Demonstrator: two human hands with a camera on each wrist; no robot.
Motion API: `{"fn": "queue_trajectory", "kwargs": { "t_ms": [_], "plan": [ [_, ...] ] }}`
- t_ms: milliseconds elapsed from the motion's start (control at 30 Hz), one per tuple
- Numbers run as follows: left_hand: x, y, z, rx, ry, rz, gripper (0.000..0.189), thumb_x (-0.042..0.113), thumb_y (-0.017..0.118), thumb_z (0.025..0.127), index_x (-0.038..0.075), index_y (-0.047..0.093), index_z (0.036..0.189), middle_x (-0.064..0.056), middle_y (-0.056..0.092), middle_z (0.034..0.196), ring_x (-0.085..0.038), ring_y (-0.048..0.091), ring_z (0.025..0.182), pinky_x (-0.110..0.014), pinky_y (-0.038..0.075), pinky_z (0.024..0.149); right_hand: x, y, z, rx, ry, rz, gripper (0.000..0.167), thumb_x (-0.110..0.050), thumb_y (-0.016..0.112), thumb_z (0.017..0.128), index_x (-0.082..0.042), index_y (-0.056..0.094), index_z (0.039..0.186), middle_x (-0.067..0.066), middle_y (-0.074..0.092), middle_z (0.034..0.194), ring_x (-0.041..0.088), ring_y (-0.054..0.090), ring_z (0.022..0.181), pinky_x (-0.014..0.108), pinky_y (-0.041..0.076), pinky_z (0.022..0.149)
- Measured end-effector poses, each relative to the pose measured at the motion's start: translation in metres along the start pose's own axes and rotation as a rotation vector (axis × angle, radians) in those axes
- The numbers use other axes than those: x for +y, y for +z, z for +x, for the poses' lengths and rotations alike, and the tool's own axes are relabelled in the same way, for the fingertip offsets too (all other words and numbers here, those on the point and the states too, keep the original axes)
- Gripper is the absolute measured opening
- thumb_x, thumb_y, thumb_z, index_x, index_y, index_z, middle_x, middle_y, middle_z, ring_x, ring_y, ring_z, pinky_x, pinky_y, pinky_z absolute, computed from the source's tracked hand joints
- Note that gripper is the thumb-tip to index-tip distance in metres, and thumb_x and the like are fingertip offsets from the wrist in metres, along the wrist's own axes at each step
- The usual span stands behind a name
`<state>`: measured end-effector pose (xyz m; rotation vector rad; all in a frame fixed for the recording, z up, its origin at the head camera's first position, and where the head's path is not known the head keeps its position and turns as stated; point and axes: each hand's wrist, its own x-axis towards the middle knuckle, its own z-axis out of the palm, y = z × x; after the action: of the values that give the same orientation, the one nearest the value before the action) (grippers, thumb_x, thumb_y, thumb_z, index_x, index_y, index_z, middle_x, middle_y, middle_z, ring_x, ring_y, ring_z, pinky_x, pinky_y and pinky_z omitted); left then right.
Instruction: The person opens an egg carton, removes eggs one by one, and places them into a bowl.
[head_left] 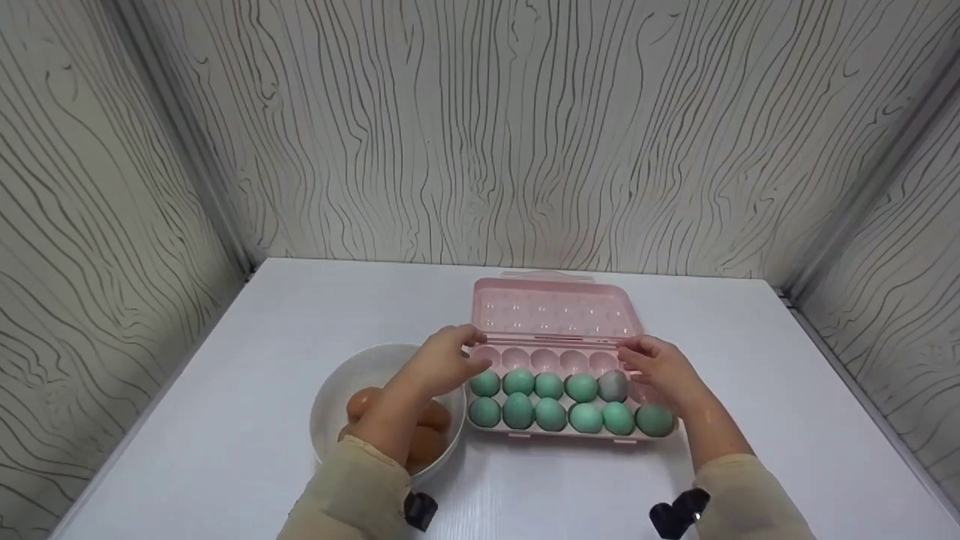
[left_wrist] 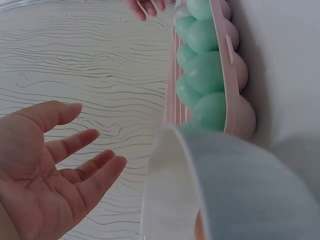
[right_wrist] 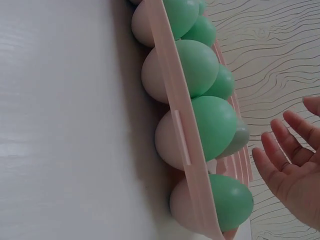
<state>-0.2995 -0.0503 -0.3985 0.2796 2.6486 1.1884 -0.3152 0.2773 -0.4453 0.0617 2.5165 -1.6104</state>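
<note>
A pink egg box (head_left: 545,361) lies on the table with its lid (head_left: 553,309) tipped back. Green eggs (head_left: 550,414) fill the front row, and more stand in the middle row beside one greyish egg (head_left: 613,385). Pink cups show along the back row. My left hand (head_left: 448,362) hovers by the box's left end, its fingers loosely bent with nothing between them, as the left wrist view also shows. Over the right end is my right hand (head_left: 660,367), fingers apart and holding nothing. Below my left forearm, a white bowl (head_left: 335,382) holds several brown eggs (head_left: 363,403).
The bowl stands close to the left end of the box. White tabletop (head_left: 757,360) stretches to the right and in front of the box. Wood-patterned panels (head_left: 450,150) rise behind the table and on both sides.
</note>
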Motion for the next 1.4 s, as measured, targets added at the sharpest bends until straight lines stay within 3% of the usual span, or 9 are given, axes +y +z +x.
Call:
{"fn": "queue_trajectory", "kwargs": {
  "t_ms": [133, 300, 467, 767, 1067, 1400],
  "plan": [
    [0.001, 0.006, -0.001, -0.008, 0.022, -0.033, 0.035, 0.033, 0.06, 0.086, 0.019, 0.055, 0.118, -0.003, 0.053, 0.118, -0.021, 0.051, 0.107, -0.039, 0.046, 0.089, 0.005, 0.003, 0.001, -0.012, 0.054, -0.03, 0.046, -0.035, 0.052, 0.092, -0.006, 0.048, 0.128, 0.017, 0.049, 0.126, 0.03, 0.05, 0.11, 0.042, 0.045, 0.091],
    [0.002, 0.011, -0.001, -0.021, 0.068, -0.047, 0.031, 0.029, 0.06, 0.087, 0.017, 0.056, 0.116, -0.002, 0.053, 0.114, -0.022, 0.051, 0.107, -0.039, 0.045, 0.09, 0.01, 0.01, 0.004, 0.027, 0.042, -0.173, 0.044, -0.028, 0.055, 0.091, -0.006, 0.048, 0.128, 0.015, 0.052, 0.118, 0.024, 0.051, 0.098, 0.034, 0.05, 0.079],
    [0.002, 0.014, 0.0, -0.041, 0.042, -0.056, 0.031, 0.031, 0.061, 0.086, 0.019, 0.056, 0.115, -0.001, 0.053, 0.113, -0.021, 0.051, 0.107, -0.04, 0.045, 0.09, 0.013, 0.018, 0.004, 0.033, 0.027, -0.296, 0.039, -0.022, 0.059, 0.088, -0.005, 0.052, 0.122, 0.014, 0.054, 0.115, 0.023, 0.053, 0.095, 0.033, 0.049, 0.073],
    [0.003, 0.016, 0.0, -0.053, 0.05, -0.045, 0.03, 0.03, 0.061, 0.086, 0.019, 0.056, 0.114, -0.001, 0.054, 0.113, -0.021, 0.051, 0.106, -0.04, 0.045, 0.089, 0.014, 0.03, 0.006, 0.072, -0.02, -0.471, 0.032, -0.011, 0.062, 0.081, -0.003, 0.057, 0.111, 0.011, 0.059, 0.106, 0.026, 0.053, 0.097, 0.047, 0.043, 0.085],
    [0.004, 0.015, -0.001, -0.068, 0.073, -0.027, 0.026, 0.029, 0.061, 0.087, 0.019, 0.058, 0.111, -0.003, 0.056, 0.112, -0.02, 0.052, 0.103, -0.04, 0.045, 0.087, 0.013, 0.038, 0.012, 0.094, -0.06, -0.623, 0.033, -0.006, 0.067, 0.076, 0.001, 0.06, 0.107, 0.015, 0.059, 0.106, 0.03, 0.053, 0.1, 0.049, 0.04, 0.091],
    [0.002, 0.014, -0.003, -0.062, 0.12, -0.021, 0.021, 0.027, 0.061, 0.086, 0.016, 0.06, 0.104, -0.003, 0.057, 0.107, -0.02, 0.054, 0.096, -0.039, 0.047, 0.083, 0.013, 0.038, 0.009, 0.11, -0.073, -0.633, 0.041, -0.009, 0.067, 0.074, 0.01, 0.056, 0.109, 0.022, 0.057, 0.108, 0.036, 0.052, 0.104, 0.05, 0.039, 0.093]
  ]
}}
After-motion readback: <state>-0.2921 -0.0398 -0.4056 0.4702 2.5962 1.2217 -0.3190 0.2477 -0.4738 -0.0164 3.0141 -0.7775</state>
